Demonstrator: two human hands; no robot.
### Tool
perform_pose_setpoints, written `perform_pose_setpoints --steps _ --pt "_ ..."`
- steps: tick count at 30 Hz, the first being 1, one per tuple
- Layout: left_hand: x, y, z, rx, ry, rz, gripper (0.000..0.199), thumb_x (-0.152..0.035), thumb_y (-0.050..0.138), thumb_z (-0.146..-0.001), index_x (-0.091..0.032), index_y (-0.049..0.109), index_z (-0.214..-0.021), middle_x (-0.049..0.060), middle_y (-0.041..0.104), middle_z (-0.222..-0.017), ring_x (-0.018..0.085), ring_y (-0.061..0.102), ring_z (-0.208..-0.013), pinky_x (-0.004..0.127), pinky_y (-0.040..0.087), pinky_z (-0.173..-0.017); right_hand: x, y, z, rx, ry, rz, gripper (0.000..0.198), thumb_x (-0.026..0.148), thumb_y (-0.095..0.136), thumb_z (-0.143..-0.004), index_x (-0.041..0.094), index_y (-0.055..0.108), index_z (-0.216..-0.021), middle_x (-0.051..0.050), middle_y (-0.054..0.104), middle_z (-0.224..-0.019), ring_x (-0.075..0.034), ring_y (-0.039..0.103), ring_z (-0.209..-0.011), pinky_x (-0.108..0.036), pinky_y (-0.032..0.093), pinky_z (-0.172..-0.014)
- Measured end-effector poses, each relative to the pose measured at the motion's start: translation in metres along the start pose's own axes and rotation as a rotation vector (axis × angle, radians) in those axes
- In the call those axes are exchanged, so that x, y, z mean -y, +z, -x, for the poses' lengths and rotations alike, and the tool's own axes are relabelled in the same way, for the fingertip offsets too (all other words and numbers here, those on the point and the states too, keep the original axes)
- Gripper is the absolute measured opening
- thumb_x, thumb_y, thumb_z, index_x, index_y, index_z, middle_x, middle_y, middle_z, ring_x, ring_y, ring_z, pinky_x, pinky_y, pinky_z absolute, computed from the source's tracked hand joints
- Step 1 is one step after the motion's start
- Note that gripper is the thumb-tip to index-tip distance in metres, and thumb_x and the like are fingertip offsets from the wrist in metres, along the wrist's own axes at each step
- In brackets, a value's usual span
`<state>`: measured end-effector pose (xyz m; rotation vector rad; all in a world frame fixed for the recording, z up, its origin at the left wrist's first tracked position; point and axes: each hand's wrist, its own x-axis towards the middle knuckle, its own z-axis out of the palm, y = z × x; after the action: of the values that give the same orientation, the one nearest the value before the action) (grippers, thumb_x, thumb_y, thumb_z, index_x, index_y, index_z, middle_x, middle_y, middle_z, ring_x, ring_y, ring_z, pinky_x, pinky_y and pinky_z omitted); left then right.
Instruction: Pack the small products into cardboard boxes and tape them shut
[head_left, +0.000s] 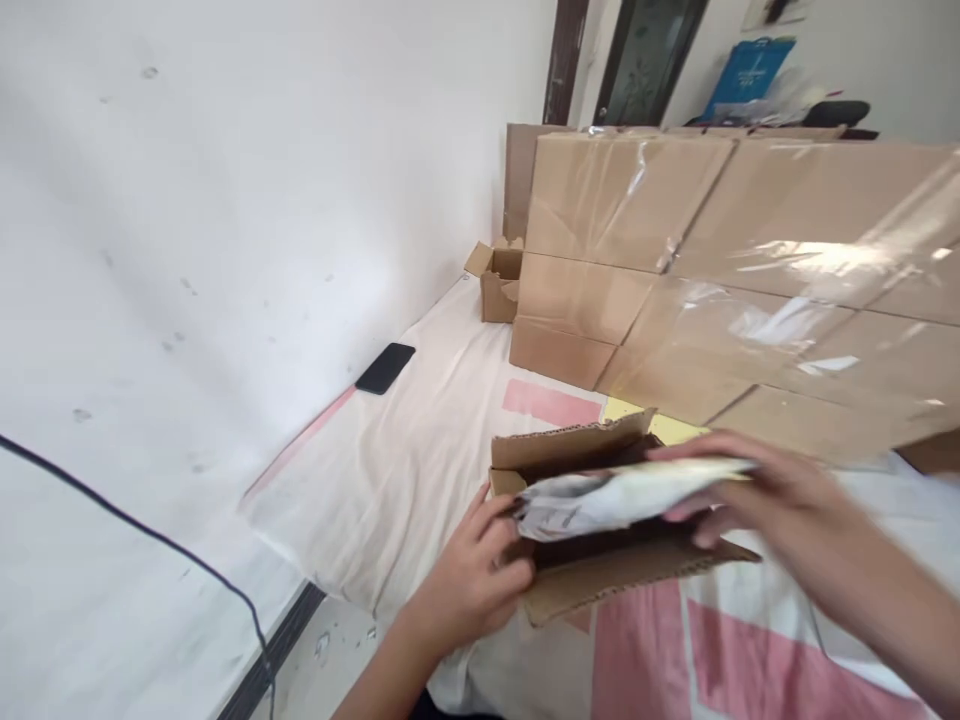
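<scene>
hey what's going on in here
A person's right hand holds a pale packet at the mouth of an open cardboard box. The left hand is at the box's left end, close to the packet's other end. The box sits on a patterned cloth, with taped cardboard cartons behind and a black phone further left.

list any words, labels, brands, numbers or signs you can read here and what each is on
None can be read.
Blue bag: pale marks like lettering, too small and blurred to read.
Pale packet at the open box: faint printed-looking marks, too blurred to read.
Phone: no lettering visible.
</scene>
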<state>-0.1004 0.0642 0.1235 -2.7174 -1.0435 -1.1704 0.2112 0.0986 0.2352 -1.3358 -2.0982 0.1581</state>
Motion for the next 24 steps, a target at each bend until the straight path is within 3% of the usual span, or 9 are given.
perform_pose_setpoints --steps 2,4,7,11,14,16,19,22,24 --pt "0.002 -0.005 0.007 -0.005 -0.012 -0.021 0.020 -0.010 0.056 -0.082 -0.022 0.059 -0.098 0.011 0.061 -0.108 0.031 0.050 -0.133 0.065 0.040 -0.116 0.002 0.009 0.007 0.044 0.031 0.135 0.039 0.032 0.049 -0.096 0.030 0.061 -0.133 -0.015 0.065 -0.131 -0.027 0.073 -0.083 -0.042 0.061 -0.063" --pt "0.005 -0.011 0.012 -0.028 -0.034 0.011 0.021 -0.013 0.057 -0.082 -0.022 0.055 -0.100 0.012 0.058 -0.111 0.032 0.047 -0.137 0.063 0.040 -0.116 0.004 0.013 0.019 0.077 -0.002 0.281 0.047 0.033 0.047 -0.095 0.030 0.054 -0.142 -0.014 0.053 -0.147 -0.033 0.070 -0.099 -0.051 0.061 -0.076" --pt "0.010 -0.023 0.009 -0.017 -0.024 0.081 0.032 -0.026 0.063 -0.082 -0.022 0.051 -0.111 0.016 0.057 -0.127 0.035 0.043 -0.141 0.064 0.032 -0.119 0.002 0.010 0.039 0.110 -0.093 0.320 0.044 0.038 0.048 -0.098 0.033 0.055 -0.141 -0.010 0.056 -0.146 -0.036 0.061 -0.118 -0.057 0.055 -0.093" --pt "0.024 -0.047 -0.025 0.323 0.068 0.046 0.049 -0.050 0.066 -0.084 -0.025 0.057 -0.125 0.012 0.064 -0.133 0.037 0.052 -0.128 0.066 0.024 -0.117 -0.013 0.009 0.050 0.188 -0.050 0.237 0.043 0.042 0.051 -0.099 0.035 0.055 -0.141 -0.008 0.047 -0.154 -0.035 0.053 -0.133 -0.054 0.053 -0.101" --pt "0.033 -0.071 -0.064 0.518 0.126 0.026 0.052 -0.051 0.072 -0.080 -0.028 0.062 -0.126 0.009 0.063 -0.136 0.038 0.053 -0.125 0.060 0.034 -0.109 -0.020 0.014 0.048 0.268 -0.008 0.155 0.044 0.036 0.051 -0.099 0.035 0.054 -0.143 -0.008 0.046 -0.155 -0.031 0.050 -0.139 -0.048 0.054 -0.104" --pt "0.035 -0.081 -0.090 0.613 0.142 0.129 0.053 -0.048 0.072 -0.080 -0.032 0.061 -0.129 0.007 0.055 -0.145 0.035 0.054 -0.125 0.051 0.043 -0.103 -0.019 0.018 0.044 0.281 0.027 0.101 0.046 0.027 0.051 -0.096 0.033 0.054 -0.141 -0.008 0.047 -0.152 -0.029 0.051 -0.138 -0.045 0.055 -0.103" --pt "0.027 -0.075 -0.124 0.698 0.023 0.211 0.056 -0.041 0.066 -0.086 -0.032 0.050 -0.139 0.009 0.041 -0.157 0.026 0.065 -0.112 0.035 0.053 -0.084 -0.015 0.023 0.037 0.285 0.063 0.052 0.046 0.016 0.048 -0.089 0.029 0.061 -0.131 -0.008 0.048 -0.150 -0.026 0.059 -0.130 -0.038 0.058 -0.096" --pt "0.013 -0.048 -0.148 0.664 -0.135 -0.086 0.063 -0.031 0.064 -0.087 -0.023 0.042 -0.145 0.017 0.059 -0.137 0.029 0.071 -0.093 0.036 0.052 -0.069 -0.011 0.028 0.032 0.276 0.082 0.098 0.037 0.014 0.045 -0.087 0.024 0.068 -0.115 -0.010 0.058 -0.136 -0.024 0.067 -0.113 -0.036 0.058 -0.086" --pt "0.008 -0.036 -0.155 0.654 -0.132 -0.210 0.047 -0.024 0.057 -0.091 -0.019 0.049 -0.137 0.015 0.071 -0.111 0.031 0.072 -0.085 0.035 0.049 -0.065 -0.009 0.033 0.031 0.265 0.144 0.190 0.029 0.017 0.045 -0.088 0.022 0.069 -0.102 -0.009 0.068 -0.111 -0.024 0.071 -0.095 -0.036 0.056 -0.077"
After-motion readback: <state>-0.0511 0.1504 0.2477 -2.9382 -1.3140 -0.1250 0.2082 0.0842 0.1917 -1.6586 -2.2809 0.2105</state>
